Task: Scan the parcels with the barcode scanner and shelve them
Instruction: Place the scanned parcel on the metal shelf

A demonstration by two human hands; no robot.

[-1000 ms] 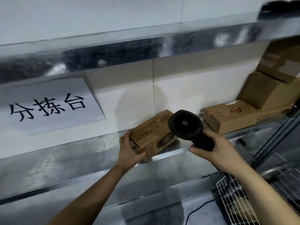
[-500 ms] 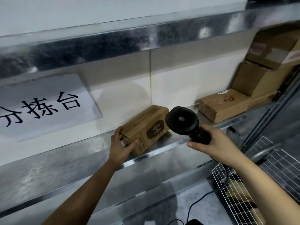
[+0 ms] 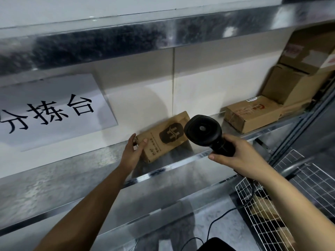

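Note:
A small brown cardboard parcel (image 3: 163,136) with a dark emblem lies on the metal shelf (image 3: 76,171), its far end near the wall. My left hand (image 3: 133,151) holds its near left end, thumb on the top face and fingers behind the end. My right hand (image 3: 233,156) grips the handle of a black barcode scanner (image 3: 204,132), whose round head hangs just right of the parcel and covers its right end.
A flat brown box (image 3: 252,113) sits further right on the same shelf, with larger cartons (image 3: 299,73) stacked behind it. A white sign (image 3: 49,113) with black characters leans on the wall at left. A wire basket (image 3: 272,205) with parcels stands lower right. An upper shelf edge (image 3: 163,31) overhangs.
My left hand has carried the parcel up and back onto the shelf and laid it flatter, emblem face up. The scanner in my right hand has stayed close beside it.

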